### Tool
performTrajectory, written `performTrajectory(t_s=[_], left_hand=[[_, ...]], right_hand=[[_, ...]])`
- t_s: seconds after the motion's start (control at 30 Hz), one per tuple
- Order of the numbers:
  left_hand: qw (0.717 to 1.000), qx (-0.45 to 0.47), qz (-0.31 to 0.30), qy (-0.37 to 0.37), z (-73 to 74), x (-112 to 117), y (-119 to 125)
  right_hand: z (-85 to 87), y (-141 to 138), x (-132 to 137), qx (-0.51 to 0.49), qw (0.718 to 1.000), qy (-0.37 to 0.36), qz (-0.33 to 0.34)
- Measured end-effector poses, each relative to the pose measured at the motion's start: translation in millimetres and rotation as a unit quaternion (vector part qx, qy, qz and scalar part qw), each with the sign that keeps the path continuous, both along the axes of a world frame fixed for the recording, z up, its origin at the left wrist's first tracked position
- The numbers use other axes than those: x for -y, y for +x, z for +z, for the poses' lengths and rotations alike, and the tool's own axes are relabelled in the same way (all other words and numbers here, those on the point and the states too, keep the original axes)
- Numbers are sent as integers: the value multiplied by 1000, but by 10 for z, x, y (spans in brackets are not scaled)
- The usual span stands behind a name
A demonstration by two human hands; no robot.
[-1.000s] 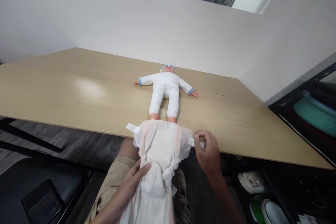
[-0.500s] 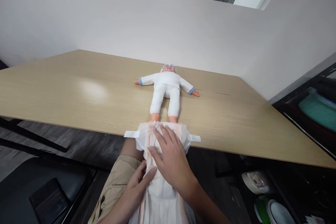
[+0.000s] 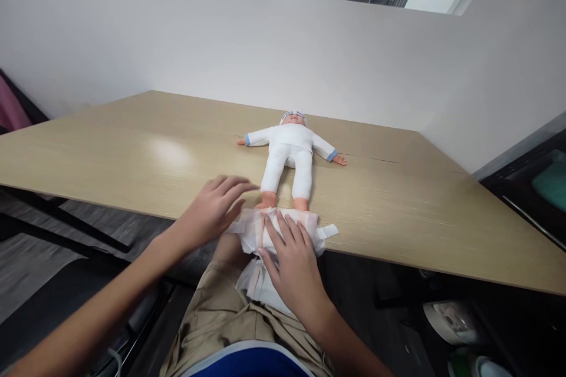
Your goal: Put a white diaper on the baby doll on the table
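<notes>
A white diaper (image 3: 252, 225) with side tapes lies over the front edge of the table (image 3: 375, 206), its lower part hanging down towards my lap. My right hand (image 3: 292, 259) rests flat on it with fingers spread. Just above its left tape hovers my left hand (image 3: 219, 206), fingers stretched out and slightly blurred, holding nothing. Beyond the diaper a baby doll (image 3: 289, 150) in white clothes with blue cuffs lies on its back, arms out. The doll's feet are close to the diaper's upper edge.
A white wall (image 3: 265, 47) stands behind the table. At the lower left is a black chair (image 3: 53, 300). Dark shelving with a teal item (image 3: 550, 182) stands at the right, and a white round container (image 3: 451, 321) sits below the table.
My left hand has let go of the diaper's lower part and moved up and left. That lower part now hangs shorter and bunched. My right hand stays on the diaper; the view has shifted slightly.
</notes>
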State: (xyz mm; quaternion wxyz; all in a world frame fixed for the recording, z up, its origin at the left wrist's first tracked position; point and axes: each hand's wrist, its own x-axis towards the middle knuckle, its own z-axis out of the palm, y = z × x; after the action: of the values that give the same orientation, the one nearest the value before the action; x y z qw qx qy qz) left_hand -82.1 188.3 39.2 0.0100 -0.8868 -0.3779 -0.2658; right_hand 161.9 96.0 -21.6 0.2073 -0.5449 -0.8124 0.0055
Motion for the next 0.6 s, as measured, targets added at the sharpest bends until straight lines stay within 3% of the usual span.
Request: performTrajectory(t_s=[0.13,0.23,0.43,0.6], left_hand=[[969,-207,-109,74,93,-789,383],[931,-292,-204,80,95,-1144,677],[894,-308,-307,107,86,-1403,936],[907,-248,-326,104,76,-1460,991]], right_hand=[[17,10,-9,18,1000,-8,-2],[16,48,-19,18,1000,-8,8],[25,146,-55,9,999,9,35],[41,197,-94,19,998,6,56]])
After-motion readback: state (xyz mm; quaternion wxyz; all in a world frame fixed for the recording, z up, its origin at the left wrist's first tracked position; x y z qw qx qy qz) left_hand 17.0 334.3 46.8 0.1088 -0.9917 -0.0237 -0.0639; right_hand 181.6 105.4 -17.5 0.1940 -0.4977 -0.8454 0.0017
